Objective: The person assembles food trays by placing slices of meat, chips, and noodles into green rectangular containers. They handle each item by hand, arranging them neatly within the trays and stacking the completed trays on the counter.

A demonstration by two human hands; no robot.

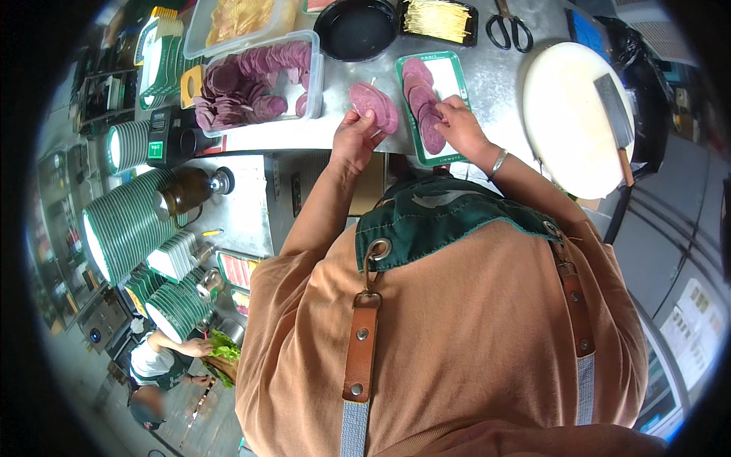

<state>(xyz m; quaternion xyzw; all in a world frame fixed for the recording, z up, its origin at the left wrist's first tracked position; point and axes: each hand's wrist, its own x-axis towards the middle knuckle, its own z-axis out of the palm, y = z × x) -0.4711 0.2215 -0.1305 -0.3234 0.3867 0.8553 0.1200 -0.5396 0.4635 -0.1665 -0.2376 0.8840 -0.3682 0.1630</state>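
My left hand [356, 139] is closed round a small fanned stack of purple sweet potato slices [375, 107], thumb on top, held in front of the metal counter's near edge. To its right, a green-rimmed white tray [451, 76] carries an overlapping row of the same purple slices [419, 90]. The fingers of my right hand [461, 128] pinch at a slice near the right side of that row; a bracelet circles this wrist. Left of my left hand stands a clear plastic tub [316, 80] with many more purple slices [255, 76] inside.
Along the back are a tub of pale slices [242, 19], a black round dish [355, 30], a black tray of yellow strips [438, 19] and scissors [510, 30]. A cleaver [611, 107] lies on the round white board [567, 122]. Stacked green-rimmed trays [129, 221] and another person [156, 362] handling greens are at left.
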